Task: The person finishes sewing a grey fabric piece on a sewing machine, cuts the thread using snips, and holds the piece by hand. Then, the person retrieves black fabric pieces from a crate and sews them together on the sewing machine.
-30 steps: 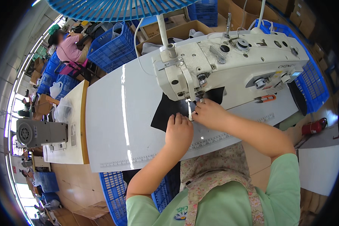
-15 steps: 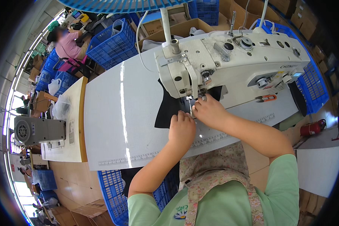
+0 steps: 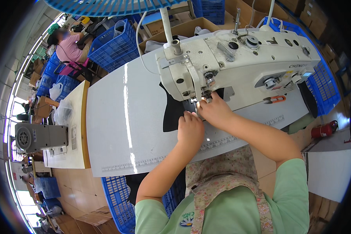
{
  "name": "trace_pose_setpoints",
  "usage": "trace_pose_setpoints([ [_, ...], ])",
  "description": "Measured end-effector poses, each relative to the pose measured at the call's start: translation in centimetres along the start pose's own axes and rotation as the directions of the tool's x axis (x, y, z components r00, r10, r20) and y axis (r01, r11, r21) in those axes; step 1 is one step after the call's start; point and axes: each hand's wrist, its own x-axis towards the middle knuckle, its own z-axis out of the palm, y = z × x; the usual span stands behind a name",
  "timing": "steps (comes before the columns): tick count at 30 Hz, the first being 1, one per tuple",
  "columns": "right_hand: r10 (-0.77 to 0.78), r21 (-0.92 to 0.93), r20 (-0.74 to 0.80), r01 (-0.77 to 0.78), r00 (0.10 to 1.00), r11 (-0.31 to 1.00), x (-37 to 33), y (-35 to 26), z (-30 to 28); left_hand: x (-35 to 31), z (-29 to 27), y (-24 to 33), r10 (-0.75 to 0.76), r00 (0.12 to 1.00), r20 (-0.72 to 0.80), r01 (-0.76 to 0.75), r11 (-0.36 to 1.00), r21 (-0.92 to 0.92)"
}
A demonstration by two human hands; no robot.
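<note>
A piece of black fabric (image 3: 173, 113) lies under the needle area of a white sewing machine (image 3: 238, 66). My left hand (image 3: 191, 128) is closed at the near edge of the fabric, its fingertips bent down onto it. Close beside the presser foot, my right hand (image 3: 215, 112) is closed on the fabric with its fingers drawn together. The machine head and my right fingers hide part of the fabric, and the needle tip cannot be made out.
Orange-handled thread snips (image 3: 275, 100) lie on the machine bed to the right. A printed ruler strip (image 3: 152, 161) runs along the white table's (image 3: 109, 117) near edge. Blue crates (image 3: 115, 45) stand around, and a red fire extinguisher (image 3: 322, 130) is at the right.
The black fabric has shifted and turned slightly under the machine, with less showing to the right of the needle. Both hands stay on it; the whole view has moved a little.
</note>
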Motion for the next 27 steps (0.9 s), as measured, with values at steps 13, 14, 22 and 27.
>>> trace_pose_setpoints([
  [13, 0.001, -0.004, 0.16, 0.0, 0.987, 1.0, -0.8, -2.3, -0.9, -0.1, -3.1, -1.7, -0.074, 0.982, 0.173, 0.144, 0.888, -0.438],
  [14, 0.0, -0.002, 0.16, 0.0, 0.987, 1.0, -0.9, -2.3, -0.8, -0.1, -3.0, -1.8, -0.075, 0.982, 0.174, 0.145, 0.887, -0.438],
  [22, 0.056, 0.063, 0.139, -0.065, 0.989, 0.996, -0.3, -2.2, -0.7, 0.5, -2.5, -2.1, -0.063, 0.987, 0.148, 0.121, 0.897, -0.424],
  [27, 0.075, 0.087, 0.155, -0.089, 0.985, 0.992, 0.1, -2.1, -0.6, 0.8, -1.6, -2.2, -0.087, 0.99, 0.111, 0.125, 0.904, -0.408],
])
